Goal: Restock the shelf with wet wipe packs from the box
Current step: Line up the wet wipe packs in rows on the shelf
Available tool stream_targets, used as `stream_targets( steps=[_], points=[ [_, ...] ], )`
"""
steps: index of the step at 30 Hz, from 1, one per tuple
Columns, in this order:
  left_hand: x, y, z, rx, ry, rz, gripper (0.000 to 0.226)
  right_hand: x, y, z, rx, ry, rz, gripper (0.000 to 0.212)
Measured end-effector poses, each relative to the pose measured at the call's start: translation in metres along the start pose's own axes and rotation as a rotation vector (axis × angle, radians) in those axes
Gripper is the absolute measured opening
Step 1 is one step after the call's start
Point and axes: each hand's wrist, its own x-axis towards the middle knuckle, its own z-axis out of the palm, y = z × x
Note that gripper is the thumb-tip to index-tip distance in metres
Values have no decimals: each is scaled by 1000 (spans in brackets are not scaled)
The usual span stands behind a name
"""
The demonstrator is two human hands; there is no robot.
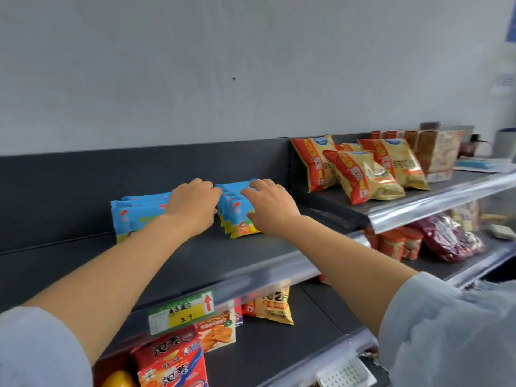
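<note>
Blue-and-yellow soft plastic wet wipe packs (139, 216) are being lined up in two rows at the back of the dark grey metal shelf (212, 255). The right row (237, 219) is being steadied by the right hand (269, 205), with its fingers spread over the top. The left hand (192, 205) is being held between the rows, and because its fingers are hidden its grip cannot be told. The rows are best pressed together and squared so that nothing tips. The packs are being stood on edge with faces forward, their long axes apparently running along the shelf.

Your wipe packs (139, 216): blue w/ yellow-green bottom; shelf (223, 255) dark grey; chip bags (360, 174) red & gold.
</note>
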Motion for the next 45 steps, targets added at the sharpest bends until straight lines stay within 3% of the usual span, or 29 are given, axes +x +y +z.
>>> stream_targets(
  steps=[15, 21, 30, 45],
  points=[
    [-27, 250, -56, -209, -8, 223, 26, -230, 157, -42, -88, -216, 243, 42],
    [-51, 350, -52, -286, -94, 342, 23, -329, 211, -39, -119, -347, 380, 37],
    [-68, 468, -11, -350, -234, 515, 19, -432, 270, 0, -103, -528, 568, 40],
    [-81, 628, 127, -426, -584, 695, 17, -527, 333, 146, 98, -812, 720, 38]
  ],
)
